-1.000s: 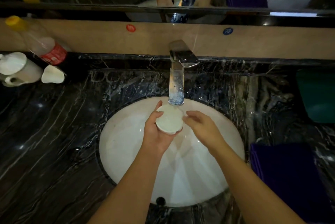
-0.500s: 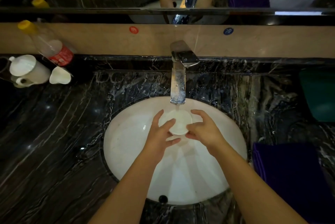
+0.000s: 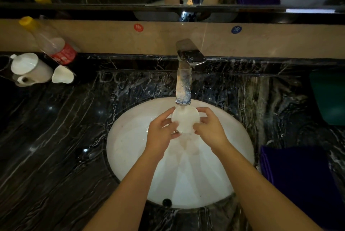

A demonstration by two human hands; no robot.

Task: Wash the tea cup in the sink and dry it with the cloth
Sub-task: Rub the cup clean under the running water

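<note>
A small white tea cup (image 3: 184, 120) is held over the white oval sink (image 3: 130, 156), right under the spout of the chrome tap (image 3: 184, 73), with water running onto it. My left hand (image 3: 161, 133) grips the cup from the left and below. On the cup's right side, my right hand (image 3: 210, 130) has its fingers curled around the rim. A folded purple cloth (image 3: 298, 180) lies on the counter to the right of the sink.
On the dark marble counter (image 3: 46, 146) at the back left stand a white lidded mug (image 3: 31, 68), a small white cup (image 3: 62, 75) on its side and a yellow-capped plastic bottle (image 3: 50, 42). A green container (image 3: 330, 98) sits at the right edge. A mirror runs above.
One second ago only my left hand held the cup. My right hand has since closed on its right side, and both hands lifted the cup closer to the spout.
</note>
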